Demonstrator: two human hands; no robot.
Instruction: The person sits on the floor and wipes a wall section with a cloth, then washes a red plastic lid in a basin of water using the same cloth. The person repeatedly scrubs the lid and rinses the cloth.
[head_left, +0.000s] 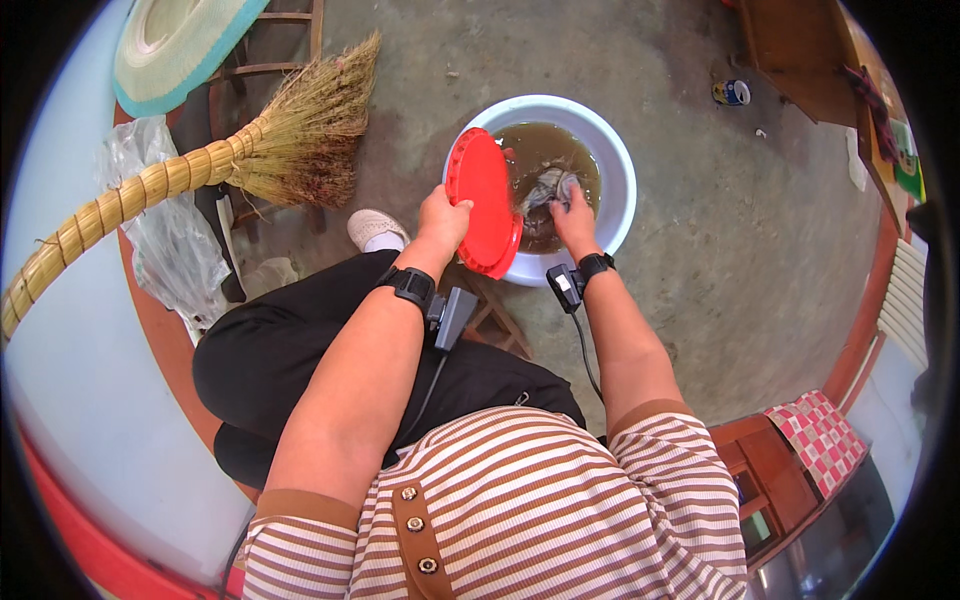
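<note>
A white plastic basin (620, 169) of murky brown water (536, 142) stands on the floor before me. My left hand (442, 223) grips the near edge of a red plastic tray (480, 195), its exact kind unclear, which is tilted over the basin's left rim. Inside the basin, my right hand (574, 223) holds a wet greyish cloth (551, 186) at the water's surface. Part of the cloth looks sunk in the water. A small red piece shows beside the tray, partly hidden by it.
To the left, a straw broom (300, 142) juts in above a clear plastic bag (176, 247). A straw hat (180, 45) with a turquoise brim lies at the upper left. An open can (731, 93) rests on the concrete floor (675, 300), near wooden furniture (799, 56).
</note>
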